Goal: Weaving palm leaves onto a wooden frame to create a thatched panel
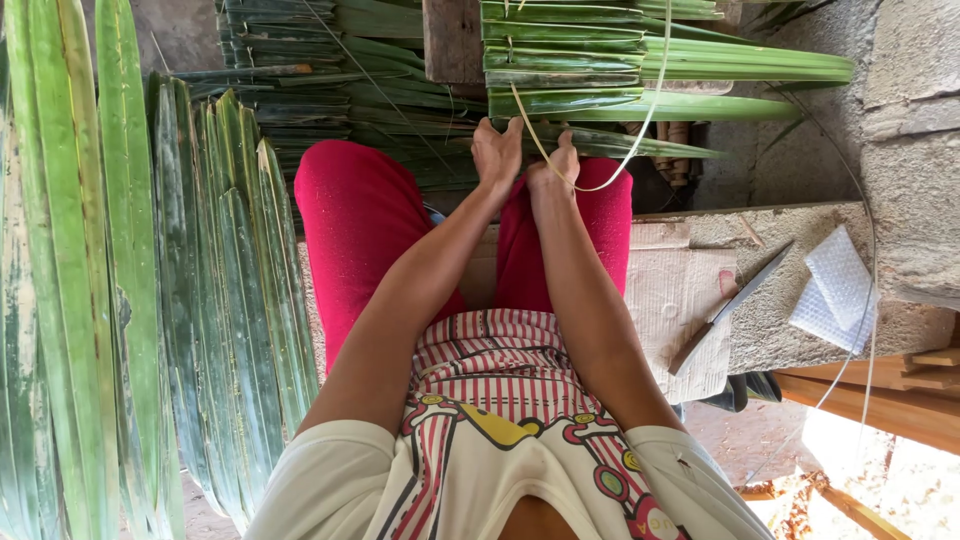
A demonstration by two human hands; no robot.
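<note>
Head view, looking down over red trousers and a striped shirt: the left hand [497, 152] lies flat, fingers together, pressing on the folded green palm leaves [560, 95] just past the knees. The right hand [553, 176] sits beside it, curled shut around a thin pale fibre strip [640, 130] that loops up and over the leaf stack. Long, glossy, ribbed leaves [120, 300] stand in rows on the left. On the right, a knife [730, 305] with a wooden handle rests on a rough concrete slab [790, 330], touching a corrugated cardboard sheet [680, 300], with folded white bubble wrap [835, 290] nearby.
</note>
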